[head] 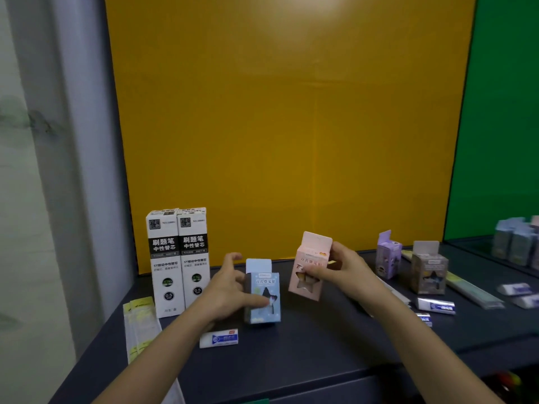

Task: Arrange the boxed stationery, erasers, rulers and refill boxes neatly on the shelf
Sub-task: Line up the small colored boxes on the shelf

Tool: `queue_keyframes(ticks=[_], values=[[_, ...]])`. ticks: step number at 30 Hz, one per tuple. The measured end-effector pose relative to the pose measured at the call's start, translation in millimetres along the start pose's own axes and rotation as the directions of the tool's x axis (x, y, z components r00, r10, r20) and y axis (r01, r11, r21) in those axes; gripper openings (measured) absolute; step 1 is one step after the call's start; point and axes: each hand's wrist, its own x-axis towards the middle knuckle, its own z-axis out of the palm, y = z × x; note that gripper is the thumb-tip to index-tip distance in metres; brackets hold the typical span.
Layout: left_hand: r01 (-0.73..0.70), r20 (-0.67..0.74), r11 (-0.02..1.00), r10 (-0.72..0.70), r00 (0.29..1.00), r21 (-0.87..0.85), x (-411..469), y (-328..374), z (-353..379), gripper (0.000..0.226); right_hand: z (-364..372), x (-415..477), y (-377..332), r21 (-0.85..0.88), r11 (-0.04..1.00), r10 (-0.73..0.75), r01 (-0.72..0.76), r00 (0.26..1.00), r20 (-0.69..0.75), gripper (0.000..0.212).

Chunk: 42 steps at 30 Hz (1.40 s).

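Note:
My left hand (pixel 230 290) grips a light blue boxed sharpener (pixel 264 295) that stands upright on the dark shelf (pixel 320 339). My right hand (pixel 341 269) holds a pink boxed sharpener (pixel 309 266) tilted just above the shelf, to the right of the blue one. Two tall white refill boxes (pixel 178 258) stand side by side at the back left. A white eraser (pixel 218 338) lies in front of the blue box. A purple box (pixel 389 255) and a grey box (pixel 428 269) stand at the right.
Packaged rulers (pixel 140 325) lie at the shelf's left edge, another ruler (pixel 472 290) at the right. Erasers (pixel 436 306) lie near the grey box, more (pixel 516 288) further right. A yellow back panel (pixel 291 126) and a green panel (pixel 501 112) close the shelf. More boxes (pixel 516 243) stand far right.

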Motion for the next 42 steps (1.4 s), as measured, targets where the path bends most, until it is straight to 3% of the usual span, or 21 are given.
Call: queue_keyframes(ticks=[4,10,13,19,22,30,42], values=[[-0.027,-0.042,0.996,0.023,0.999,-0.086,0.3,9.4,4.3,0.056,-19.9,-19.5,7.4,0.078,0.997,0.030,-0.022,0.995,-0.099,0.046],[-0.093,0.012,0.974,0.098,0.995,-0.209,-3.3,54.5,35.4,0.043,-71.9,-65.5,5.6,0.192,0.980,0.080,-0.048,0.984,-0.158,0.032],[-0.131,0.056,0.964,0.147,0.988,-0.229,-7.4,84.5,65.7,0.039,-105.0,-88.6,7.8,0.188,0.981,0.090,-0.053,0.976,-0.199,0.024],[-0.160,0.136,0.948,0.203,0.970,-0.274,-10.1,135.8,149.2,0.043,-189.4,-137.5,26.6,0.127,0.987,0.131,-0.097,0.946,-0.297,0.033],[-0.163,0.155,0.935,0.220,0.963,-0.315,-9.0,160.1,198.5,0.028,-238.1,-164.7,41.8,0.097,0.988,0.143,-0.118,0.932,-0.331,0.026],[-0.172,0.194,0.909,0.260,0.946,-0.380,-8.5,215.8,336.0,0.029,-362.0,-223.5,77.4,0.045,0.987,0.162,-0.157,0.921,-0.353,0.032],[-0.185,0.260,0.921,0.282,0.923,-0.342,33.7,288.3,453.7,0.024,-490.2,-224.5,129.4,-0.019,0.987,0.141,-0.162,0.904,-0.403,0.031]])
